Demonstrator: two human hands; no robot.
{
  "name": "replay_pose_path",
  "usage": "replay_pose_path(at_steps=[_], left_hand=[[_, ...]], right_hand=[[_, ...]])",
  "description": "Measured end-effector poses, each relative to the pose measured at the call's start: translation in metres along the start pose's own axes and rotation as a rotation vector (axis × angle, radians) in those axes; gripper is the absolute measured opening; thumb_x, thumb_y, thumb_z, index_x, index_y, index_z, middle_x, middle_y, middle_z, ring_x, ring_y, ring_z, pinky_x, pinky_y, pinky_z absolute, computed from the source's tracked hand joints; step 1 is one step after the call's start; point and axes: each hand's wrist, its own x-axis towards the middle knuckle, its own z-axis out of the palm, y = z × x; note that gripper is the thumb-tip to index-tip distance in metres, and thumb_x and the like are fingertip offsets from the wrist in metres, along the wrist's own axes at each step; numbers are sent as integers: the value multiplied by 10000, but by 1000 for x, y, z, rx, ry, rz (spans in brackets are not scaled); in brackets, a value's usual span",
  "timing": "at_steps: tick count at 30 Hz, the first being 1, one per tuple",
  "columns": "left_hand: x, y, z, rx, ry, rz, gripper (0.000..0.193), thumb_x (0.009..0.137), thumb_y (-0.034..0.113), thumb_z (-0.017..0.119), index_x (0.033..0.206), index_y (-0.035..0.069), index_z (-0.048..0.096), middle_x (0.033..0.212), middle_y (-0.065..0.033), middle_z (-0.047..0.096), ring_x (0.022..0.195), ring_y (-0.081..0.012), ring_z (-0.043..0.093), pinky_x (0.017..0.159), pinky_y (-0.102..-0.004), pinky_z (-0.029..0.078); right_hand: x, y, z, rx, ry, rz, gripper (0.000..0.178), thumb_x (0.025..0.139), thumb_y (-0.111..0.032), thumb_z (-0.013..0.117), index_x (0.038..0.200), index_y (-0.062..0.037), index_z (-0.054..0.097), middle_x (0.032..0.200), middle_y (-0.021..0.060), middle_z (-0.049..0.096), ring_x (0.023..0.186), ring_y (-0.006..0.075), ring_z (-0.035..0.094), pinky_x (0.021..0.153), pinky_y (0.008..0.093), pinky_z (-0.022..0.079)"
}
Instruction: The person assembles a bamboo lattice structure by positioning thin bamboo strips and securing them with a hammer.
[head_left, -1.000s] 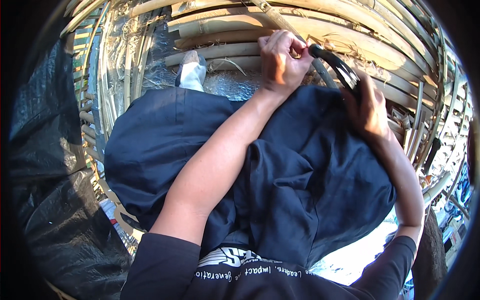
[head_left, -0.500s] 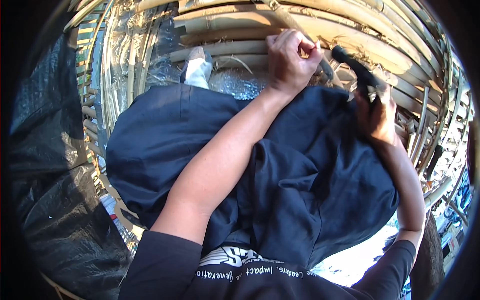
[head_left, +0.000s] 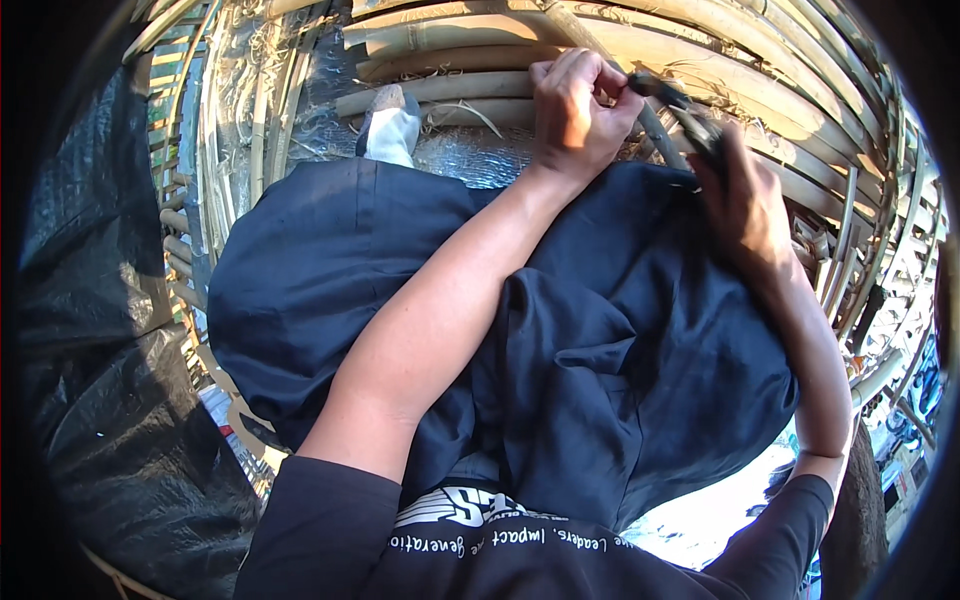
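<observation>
My left hand (head_left: 583, 115) is closed in a pinch over the bamboo slats (head_left: 470, 45). Whatever sits between thumb and forefinger is too small to make out. My right hand (head_left: 745, 195) grips a dark hammer (head_left: 690, 122), slightly blurred, with its head right beside the left fingertips. Beneath both hands a narrow bamboo strip (head_left: 655, 135) runs across the slats at a slant.
Black cloth (head_left: 400, 250) covers my bent legs below the hands. A light-toed shoe or sock (head_left: 390, 130) rests by the slat ends. Dark plastic sheeting (head_left: 95, 330) hangs at the left. Split bamboo pieces (head_left: 845, 230) stand at the right.
The hammer has swung left and slightly up, from apart to right beside my left fingertips. My left hand keeps its pinch in nearly the same place.
</observation>
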Motion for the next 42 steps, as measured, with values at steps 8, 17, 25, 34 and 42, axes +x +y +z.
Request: replay_pose_path(at_steps=[8,17,25,34,42], left_hand=[[4,-3,-3,60,-63,102,243,719,200,833,800,115,620,667,10,599,624,-190,581,721,-355,424],[15,-7,-18,136,-85,232,395,674,264,897,925,134,621,750,31,569,731,-169,574,743,-340,384],[15,-2,-7,102,-82,248,247,723,190,858,843,135,649,752,40,604,722,-171,590,716,-348,384],[19,-3,-4,19,-90,197,195,737,45,753,856,81,602,695,-10,578,649,-175,578,640,-340,481],[16,-7,-4,-8,-99,192,232,738,32,751,897,66,584,728,-18,600,637,-167,568,607,-326,501]], right_hand=[[-6,13,-16,174,342,-53,305,945,-93,663,1173,46,515,751,175,660,616,339,670,535,384,499],[-10,22,-14,198,282,83,269,964,-135,647,1160,7,529,734,143,631,584,324,623,544,388,465],[-9,30,-7,187,313,-54,295,954,-108,645,1202,8,534,772,166,638,616,323,641,573,377,487],[-6,27,-8,156,204,-74,318,938,-93,661,1211,22,544,799,182,653,672,334,672,609,382,510],[-7,24,-8,163,191,-23,320,946,-95,650,1216,36,540,802,185,660,677,340,674,617,384,513]])
